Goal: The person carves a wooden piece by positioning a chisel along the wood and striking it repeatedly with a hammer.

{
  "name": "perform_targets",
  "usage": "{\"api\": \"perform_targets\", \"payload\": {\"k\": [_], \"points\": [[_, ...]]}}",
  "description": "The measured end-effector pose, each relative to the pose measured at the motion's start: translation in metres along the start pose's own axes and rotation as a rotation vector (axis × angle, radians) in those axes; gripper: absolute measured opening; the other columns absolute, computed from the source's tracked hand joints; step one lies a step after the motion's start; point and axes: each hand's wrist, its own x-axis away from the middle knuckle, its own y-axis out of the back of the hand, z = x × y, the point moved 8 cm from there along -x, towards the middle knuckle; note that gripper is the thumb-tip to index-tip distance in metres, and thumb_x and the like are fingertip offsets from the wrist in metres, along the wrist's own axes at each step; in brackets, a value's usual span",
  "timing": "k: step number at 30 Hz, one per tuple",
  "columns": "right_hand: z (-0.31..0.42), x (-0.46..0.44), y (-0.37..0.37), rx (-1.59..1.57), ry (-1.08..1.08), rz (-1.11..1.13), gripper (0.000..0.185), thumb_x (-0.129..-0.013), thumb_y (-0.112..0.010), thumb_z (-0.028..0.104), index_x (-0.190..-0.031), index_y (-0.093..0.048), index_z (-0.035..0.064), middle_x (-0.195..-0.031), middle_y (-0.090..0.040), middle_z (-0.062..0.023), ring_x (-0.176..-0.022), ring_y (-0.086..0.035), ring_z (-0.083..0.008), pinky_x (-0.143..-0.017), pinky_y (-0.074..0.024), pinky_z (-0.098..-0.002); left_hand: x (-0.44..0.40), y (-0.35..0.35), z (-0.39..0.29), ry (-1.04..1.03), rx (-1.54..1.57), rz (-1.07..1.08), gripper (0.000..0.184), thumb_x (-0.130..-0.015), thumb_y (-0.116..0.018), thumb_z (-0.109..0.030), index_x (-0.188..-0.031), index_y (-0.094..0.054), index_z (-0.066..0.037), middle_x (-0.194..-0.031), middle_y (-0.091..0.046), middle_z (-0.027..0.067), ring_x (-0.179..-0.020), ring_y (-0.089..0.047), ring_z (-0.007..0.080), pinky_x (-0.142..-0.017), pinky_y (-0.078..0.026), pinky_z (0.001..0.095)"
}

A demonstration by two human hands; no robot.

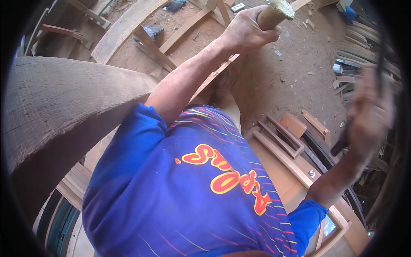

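My left hand [249, 32] is closed around a thick round wooden handle [270, 16], its pale, frayed end facing up towards me. Whatever is at the handle's lower end is hidden. Out at the right, my right hand [369, 115] is raised and smeared by motion. It is wrapped round a long dark tool [341, 144]; a dark butt sticks out below the fist and a thin dark length above it, and its kind is unclear. Below my left hand runs a narrow wooden edge [216, 76], partly covered by my arm.
A large curved timber [77, 92] fills the left side. Wooden frames [280, 143] lie at lower right. Stacked wood strips [361, 43] and a white cup-like object [338, 68] are at far right. Brown ground [295, 81] with scattered offcuts lies beyond; a wooden trestle [184, 30] stands at top.
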Motion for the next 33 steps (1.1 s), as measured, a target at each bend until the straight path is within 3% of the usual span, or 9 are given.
{"api": "perform_targets", "payload": {"k": [2, 4, 9, 12, 17, 20, 26, 29, 33], "points": [[-0.001, -0.018, 0.031, -0.114, -0.038, -0.077, 0.020, -0.101, -0.061, 0.023, -0.108, -0.066, 0.0046, -0.080, -0.067, -0.0022, -0.059, -0.053, -0.0199, -0.060, -0.0464, -0.0335, -0.007, -0.003, -0.003, -0.103, -0.033, -0.068, 0.038, -0.088, -0.077, -0.022, -0.120, -0.067, -0.004, -0.100, -0.069, 0.0063, -0.093, -0.065, 0.0159, -0.084, -0.053, 0.0335], [0.038, -0.036, 0.064, -0.317, 0.219, -0.588, 0.042, -0.113, -0.042, 0.031, -0.078, -0.045, 0.0066, -0.060, -0.042, 0.0042, -0.040, -0.036, -0.0048, -0.029, -0.0316, -0.0204, -0.007, 0.001, -0.015, -0.209, -0.063, -0.142, 0.039, -0.087, -0.075, -0.017, -0.122, -0.065, -0.003, -0.101, -0.069, 0.0094, -0.095, -0.066, 0.0201, -0.085, -0.053, 0.0357], [-0.014, 0.017, -0.071, 0.419, 0.072, 0.264, 0.025, -0.105, -0.056, 0.024, -0.116, -0.064, 0.0040, -0.079, -0.053, -0.0011, -0.074, -0.054, -0.0132, -0.071, -0.0480, -0.0328, -0.004, -0.007, -0.006, 0.012, -0.037, 0.033, 0.037, -0.089, -0.078, -0.028, -0.117, -0.068, -0.005, -0.100, -0.070, 0.0045, -0.092, -0.065, 0.0130, -0.084, -0.053, 0.0326], [-0.019, 0.014, -0.073, 0.126, -0.152, 0.391, 0.026, -0.105, -0.057, 0.026, -0.116, -0.064, 0.0040, -0.078, -0.053, -0.0018, -0.069, -0.053, -0.0120, -0.064, -0.0477, -0.0320, -0.015, -0.011, -0.006, -0.046, -0.014, 0.031, 0.039, -0.089, -0.077, -0.029, -0.118, -0.067, -0.006, -0.100, -0.071, 0.0064, -0.094, -0.066, 0.0143, -0.086, -0.053, 0.0336], [-0.065, -0.028, 0.043, -0.240, -0.178, 0.084, 0.027, -0.103, -0.058, 0.020, -0.124, -0.061, 0.0027, -0.089, -0.063, -0.0045, -0.075, -0.061, -0.0119, -0.065, -0.0510, -0.0334, -0.007, -0.012, 0.002, 0.035, -0.049, 0.048, 0.039, -0.088, -0.076, -0.026, -0.120, -0.066, -0.006, -0.099, -0.071, 0.0064, -0.094, -0.066, 0.0149, -0.086, -0.053, 0.0340], [-0.008, -0.041, 0.068, -0.341, 0.122, -0.353, 0.027, -0.104, -0.058, 0.023, -0.121, -0.062, 0.0033, -0.086, -0.062, -0.0033, -0.071, -0.059, -0.0113, -0.061, -0.0483, -0.0307, -0.008, -0.010, -0.002, 0.020, -0.060, 0.041, 0.039, -0.089, -0.074, -0.026, -0.121, -0.066, -0.006, -0.098, -0.070, 0.0062, -0.093, -0.066, 0.0158, -0.085, -0.053, 0.0343], [-0.019, 0.017, -0.095, 0.206, -0.042, 0.349, 0.029, -0.105, -0.059, 0.031, -0.115, -0.064, 0.0047, -0.079, -0.061, -0.0009, -0.064, -0.055, -0.0101, -0.054, -0.0430, -0.0251, -0.007, -0.012, 0.004, 0.005, -0.040, 0.047, 0.041, -0.088, -0.075, -0.028, -0.121, -0.066, -0.004, -0.100, -0.071, 0.0082, -0.094, -0.067, 0.0185, -0.086, -0.053, 0.0355], [-0.001, -0.001, -0.061, 0.125, -0.057, 0.346, 0.028, -0.103, -0.061, 0.027, -0.116, -0.060, 0.0032, -0.092, -0.065, -0.0085, -0.081, -0.062, -0.0252, -0.072, -0.0468, -0.0377, -0.009, -0.009, 0.009, -0.037, -0.029, -0.021, 0.031, -0.086, -0.073, -0.023, -0.111, -0.066, -0.005, -0.089, -0.071, 0.0082, -0.084, -0.069, 0.0182, -0.081, -0.056, 0.0355], [-0.027, -0.040, 0.062, 0.502, -0.003, -0.150, 0.020, -0.098, -0.063, 0.021, -0.109, -0.064, 0.0042, -0.080, -0.060, -0.0051, -0.074, -0.060, -0.0144, -0.061, -0.0455, -0.0264, -0.015, -0.008, 0.007, 0.051, -0.053, 0.041, 0.044, -0.087, -0.075, -0.031, -0.118, -0.066, -0.002, -0.098, -0.070, 0.0105, -0.092, -0.068, 0.0201, -0.086, -0.053, 0.0370]]}}
